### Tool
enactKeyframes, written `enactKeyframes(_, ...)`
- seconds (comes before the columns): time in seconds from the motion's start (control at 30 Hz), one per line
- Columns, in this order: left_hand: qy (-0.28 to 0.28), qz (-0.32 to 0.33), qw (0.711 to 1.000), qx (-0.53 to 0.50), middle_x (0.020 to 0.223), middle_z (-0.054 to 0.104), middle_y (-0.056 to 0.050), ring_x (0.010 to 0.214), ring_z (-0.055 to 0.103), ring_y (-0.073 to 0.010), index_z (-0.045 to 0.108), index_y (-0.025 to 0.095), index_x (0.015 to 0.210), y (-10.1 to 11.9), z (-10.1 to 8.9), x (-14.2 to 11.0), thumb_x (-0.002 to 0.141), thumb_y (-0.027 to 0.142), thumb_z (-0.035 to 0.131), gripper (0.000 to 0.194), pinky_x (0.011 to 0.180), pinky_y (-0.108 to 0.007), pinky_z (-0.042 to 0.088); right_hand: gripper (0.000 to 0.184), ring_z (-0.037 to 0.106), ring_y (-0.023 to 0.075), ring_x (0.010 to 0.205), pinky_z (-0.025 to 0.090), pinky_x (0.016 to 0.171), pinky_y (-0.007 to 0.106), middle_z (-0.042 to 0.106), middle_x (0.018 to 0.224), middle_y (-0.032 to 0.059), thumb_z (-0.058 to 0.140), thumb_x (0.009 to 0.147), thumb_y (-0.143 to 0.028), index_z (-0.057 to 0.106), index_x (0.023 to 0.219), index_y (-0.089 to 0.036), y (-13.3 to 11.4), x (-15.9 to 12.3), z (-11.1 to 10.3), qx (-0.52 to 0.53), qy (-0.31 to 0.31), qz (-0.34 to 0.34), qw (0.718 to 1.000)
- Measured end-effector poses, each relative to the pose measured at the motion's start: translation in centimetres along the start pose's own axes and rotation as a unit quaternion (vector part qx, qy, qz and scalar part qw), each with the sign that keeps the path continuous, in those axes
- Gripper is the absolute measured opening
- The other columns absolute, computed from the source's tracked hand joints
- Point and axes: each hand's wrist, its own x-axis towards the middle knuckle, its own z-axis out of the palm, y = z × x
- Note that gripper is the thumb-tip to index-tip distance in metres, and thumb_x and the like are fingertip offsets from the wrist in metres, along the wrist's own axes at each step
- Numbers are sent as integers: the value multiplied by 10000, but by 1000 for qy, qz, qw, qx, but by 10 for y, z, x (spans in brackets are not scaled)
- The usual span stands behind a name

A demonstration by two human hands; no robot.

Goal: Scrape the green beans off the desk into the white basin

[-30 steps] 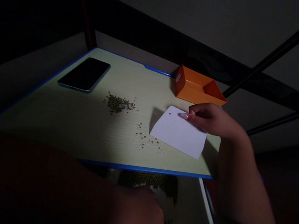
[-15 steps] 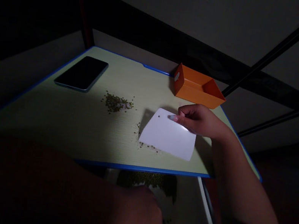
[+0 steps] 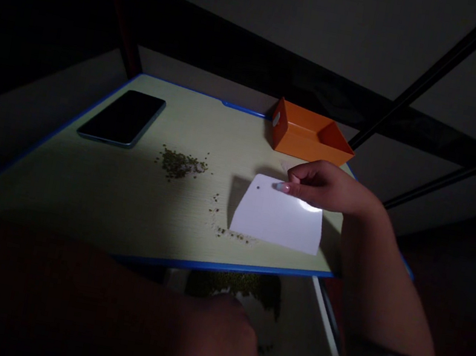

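My right hand (image 3: 319, 185) pinches the top edge of a white scraper (image 3: 280, 216) with a small hole near one corner. The scraper leans over the table, its lower edge close to the surface. Scattered seeds and pale crumbs (image 3: 232, 235) lie along its lower left side. Farther left is a small pile of greenish seeds (image 3: 180, 165). Below the table's front edge, my left hand (image 3: 220, 347) is dark and closed, in front of a white bin (image 3: 326, 319) holding more greenish seeds (image 3: 242, 284). Its fingers' hold is hidden.
On the pale table (image 3: 123, 201) with blue edging, a dark-screened tablet or phone (image 3: 123, 116) lies at the back left. An orange open box (image 3: 312, 136) stands at the back right, beyond my right hand. A panelled wall (image 3: 266, 17) rises behind.
My right hand has shifted the scraper a little to the right, exposing more of the crumbs at its left. The view has moved slightly. My left hand stays about where it was.
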Motion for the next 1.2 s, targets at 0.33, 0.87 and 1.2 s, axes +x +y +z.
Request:
enactKeyframes(0.33,36,9,999,-6,771,700,-45,685,656,-264,471,296,1350,-3,5,0,926,362,450,430,478,-353,385,460,277,44,486,239,434,182,288,534,-78,613,829,-472,372,565,-181,3,4,4,-17,-31,-26,999)
enactKeyframes(0.87,3,4,1000,-11,782,704,-54,694,662,-268,472,294,1355,0,1,-1,952,391,419,419,498,-352,422,443,278,42,486,235,439,195,302,541,-77,645,814,-444,393,567,-177,0,-1,-3,5,-36,-20,999)
enactKeyframes(1.2,14,-8,999,-28,838,717,-94,773,680,-301,495,282,1359,-2,-1,-2,931,367,444,440,610,-394,498,443,266,44,482,217,427,199,297,526,-76,654,803,-453,411,557,-175,-1,-4,-5,-2,-20,-7,1000)
